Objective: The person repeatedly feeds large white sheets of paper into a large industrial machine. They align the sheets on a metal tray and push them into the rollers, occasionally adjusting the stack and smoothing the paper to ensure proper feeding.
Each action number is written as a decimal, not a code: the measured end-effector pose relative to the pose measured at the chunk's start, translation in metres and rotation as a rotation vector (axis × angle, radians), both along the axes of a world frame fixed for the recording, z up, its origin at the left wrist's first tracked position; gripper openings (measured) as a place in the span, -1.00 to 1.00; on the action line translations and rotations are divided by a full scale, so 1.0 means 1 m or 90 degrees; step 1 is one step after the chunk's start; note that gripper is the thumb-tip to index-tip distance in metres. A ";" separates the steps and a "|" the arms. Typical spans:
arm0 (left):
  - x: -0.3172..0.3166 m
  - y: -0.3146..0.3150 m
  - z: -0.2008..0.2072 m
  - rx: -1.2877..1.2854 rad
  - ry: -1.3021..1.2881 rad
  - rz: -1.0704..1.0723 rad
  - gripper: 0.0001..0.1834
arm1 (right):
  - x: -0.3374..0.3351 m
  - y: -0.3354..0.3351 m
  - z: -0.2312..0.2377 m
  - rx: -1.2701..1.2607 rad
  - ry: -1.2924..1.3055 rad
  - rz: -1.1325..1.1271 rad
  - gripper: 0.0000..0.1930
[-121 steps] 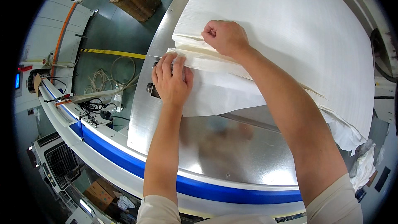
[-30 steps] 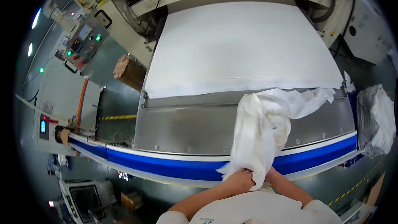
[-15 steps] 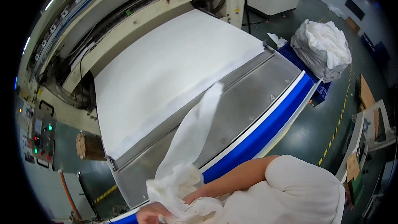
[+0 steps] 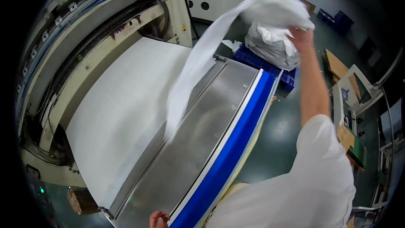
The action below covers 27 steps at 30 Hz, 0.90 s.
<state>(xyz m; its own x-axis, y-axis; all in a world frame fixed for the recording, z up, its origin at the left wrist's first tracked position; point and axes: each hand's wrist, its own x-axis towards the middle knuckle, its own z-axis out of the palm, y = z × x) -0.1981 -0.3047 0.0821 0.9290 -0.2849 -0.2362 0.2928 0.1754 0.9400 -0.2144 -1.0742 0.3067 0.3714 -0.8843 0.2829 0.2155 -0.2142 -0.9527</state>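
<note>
White cloth (image 4: 274, 8) is up in the air in a blurry bunch, and one long strip of it hangs down over the silver table (image 4: 202, 131). The person's right arm is stretched far out, and the right hand (image 4: 301, 39) is at the side of the bunch. The fingers are too blurry, so one cannot tell if they grip the cloth. The left hand (image 4: 159, 220) is low down, by the white edge of the table, with its fingers curled in. Just under the bunch sits a big grey and white bag (image 4: 272, 51) on a blue pallet (image 4: 249, 57). A flat white sheet (image 4: 122, 101) lies beside the bare metal and goes up to a big cream machine (image 4: 88, 66). A bright blue band (image 4: 226, 156) runs along the table's side.
</note>
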 end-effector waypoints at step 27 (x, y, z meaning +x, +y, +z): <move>0.118 0.138 -0.133 0.653 0.004 0.303 -0.59 | 0.197 0.564 -0.327 -0.402 0.613 0.971 -0.72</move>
<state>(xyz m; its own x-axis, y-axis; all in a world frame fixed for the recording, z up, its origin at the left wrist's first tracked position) -0.0800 -0.1665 -0.0505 0.8890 0.4291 -0.1599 0.4078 -0.5829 0.7027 -0.0172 -0.5099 -0.0207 0.8271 0.4319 -0.3597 0.0503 -0.6943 -0.7180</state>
